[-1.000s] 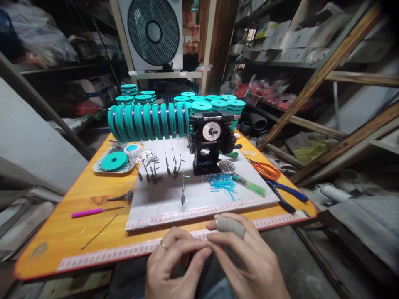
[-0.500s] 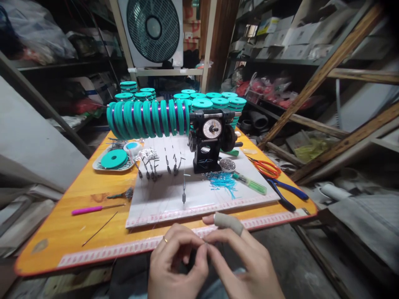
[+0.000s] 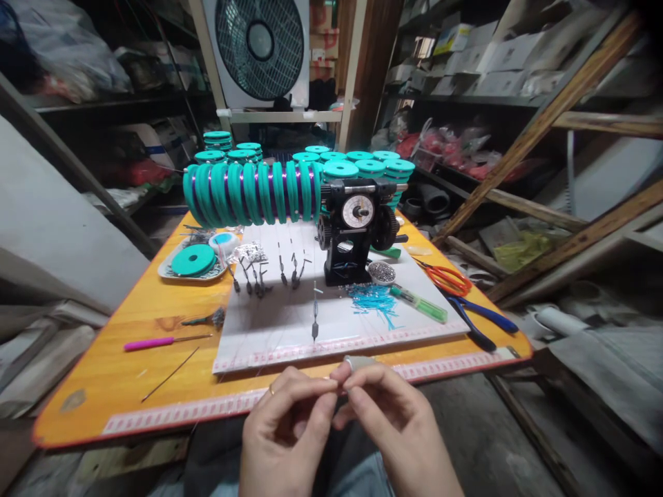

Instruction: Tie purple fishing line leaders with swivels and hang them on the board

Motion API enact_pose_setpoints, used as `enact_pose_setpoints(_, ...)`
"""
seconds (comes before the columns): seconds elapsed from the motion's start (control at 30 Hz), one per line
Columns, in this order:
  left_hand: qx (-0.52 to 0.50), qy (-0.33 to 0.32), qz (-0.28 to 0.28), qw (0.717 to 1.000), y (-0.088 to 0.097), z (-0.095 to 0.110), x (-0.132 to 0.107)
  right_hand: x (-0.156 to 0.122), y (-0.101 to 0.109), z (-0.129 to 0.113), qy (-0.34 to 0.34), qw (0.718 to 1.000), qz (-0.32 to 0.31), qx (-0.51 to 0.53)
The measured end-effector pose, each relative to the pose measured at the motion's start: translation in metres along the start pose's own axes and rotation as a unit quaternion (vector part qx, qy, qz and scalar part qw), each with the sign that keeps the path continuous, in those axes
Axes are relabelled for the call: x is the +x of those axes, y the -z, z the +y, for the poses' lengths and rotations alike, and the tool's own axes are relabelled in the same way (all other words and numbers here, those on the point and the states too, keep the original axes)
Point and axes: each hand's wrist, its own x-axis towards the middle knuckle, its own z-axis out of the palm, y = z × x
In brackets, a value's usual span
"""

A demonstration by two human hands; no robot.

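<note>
My left hand (image 3: 290, 428) is pinched shut at the front edge of the table, a ring on one finger. Its fingertips meet those of my right hand (image 3: 396, 421), also closed in a pinch, with a grey wrap around one finger. Whatever lies between the fingertips is too small to make out. Just beyond them, a grey fishing sinker (image 3: 315, 328) on a thin line lies on the white board (image 3: 269, 352). Behind it stands a black hand-cranked winding machine (image 3: 348, 252) carrying a row of turquoise spools (image 3: 253, 193) with purple line.
Several dark sinkers (image 3: 257, 279) hang or lie on the board's left. Blue snippets (image 3: 376, 304), a bowl of small metal parts (image 3: 382, 272), a green-handled tool (image 3: 422, 305), blue pliers (image 3: 481, 317) and orange scissors (image 3: 448, 279) lie right. A pink-handled hook (image 3: 150, 344) and a tray (image 3: 170, 276) are left.
The wrapped finger of my right hand has curled in from its raised, stretched position toward the other fingertips. Both hands stay together; the view has shifted slightly.
</note>
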Motion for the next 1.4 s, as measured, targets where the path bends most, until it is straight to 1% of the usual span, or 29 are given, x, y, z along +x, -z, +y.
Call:
enact_pose_setpoints(0.13,0.106,-0.107,0.005,0.989,0.002,-0.002,-0.002,0.002,0.008,0.000,-0.007,1.000,-0.014,-0.020)
enact_pose_setpoints(0.2,0.150,-0.136,0.009,0.979,0.002,-0.002,-0.002,0.004,0.010,0.002,-0.008,0.999,-0.026,-0.025)
enact_pose_setpoints(0.27,0.174,-0.148,0.009,0.973,0.002,-0.003,-0.002,0.005,0.011,0.004,-0.011,0.999,-0.036,-0.024)
enact_pose_setpoints(0.4,0.195,-0.159,0.011,0.968,0.001,-0.004,-0.003,0.005,0.012,0.006,-0.019,0.998,-0.055,-0.015)
enact_pose_setpoints(0.57,0.174,-0.161,0.022,0.971,-0.002,-0.002,-0.002,0.005,0.014,0.007,-0.016,0.998,-0.067,-0.017)
enact_pose_setpoints(0.77,0.172,-0.146,0.004,0.974,-0.001,0.001,-0.002,0.005,0.014,0.010,-0.011,0.996,-0.091,0.013)
enact_pose_setpoints(1.03,0.176,-0.139,-0.004,0.975,0.000,0.003,-0.002,0.006,0.015,0.010,-0.013,0.994,-0.103,0.031)
enact_pose_setpoints(1.17,0.185,-0.137,-0.007,0.973,0.001,0.005,-0.003,0.005,0.013,0.010,-0.013,0.995,-0.095,0.017)
enact_pose_setpoints(1.33,0.198,-0.142,-0.017,0.970,0.003,0.004,-0.003,0.001,0.011,0.010,-0.031,0.999,-0.025,0.004)
enact_pose_setpoints(1.4,0.201,-0.150,-0.024,0.968,0.004,0.003,-0.002,0.001,0.013,0.011,-0.022,0.999,-0.039,-0.006)
